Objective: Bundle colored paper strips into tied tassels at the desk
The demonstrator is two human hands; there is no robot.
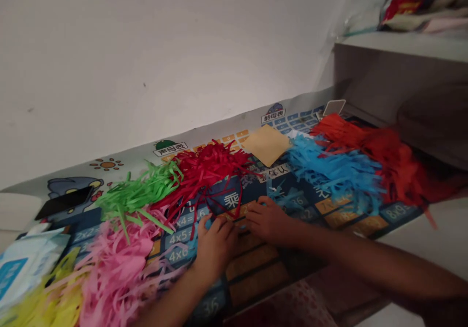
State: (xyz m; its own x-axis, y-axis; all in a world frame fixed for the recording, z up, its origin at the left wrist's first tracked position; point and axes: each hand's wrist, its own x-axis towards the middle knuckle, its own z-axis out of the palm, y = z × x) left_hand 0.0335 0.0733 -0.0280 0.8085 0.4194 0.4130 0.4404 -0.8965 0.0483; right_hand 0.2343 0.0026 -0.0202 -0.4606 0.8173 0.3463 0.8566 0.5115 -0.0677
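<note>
My left hand is low over the printed mat, fingers curled, with bits of a blue paper strip showing at its fingers. Close beside it, my right hand has its fingers bent and pressed together; what lies in them is hidden. Loose dark red paper strips trail just beyond both hands from a heap of red shredded paper. To the right of them spreads a heap of blue shredded paper, with some loose blue strips near my right hand.
Green, pink and yellow shredded paper lie on the left, orange-red shredded paper on the right. A tan paper square lies behind. A black phone and a white-blue packet sit far left. A wall bounds the back.
</note>
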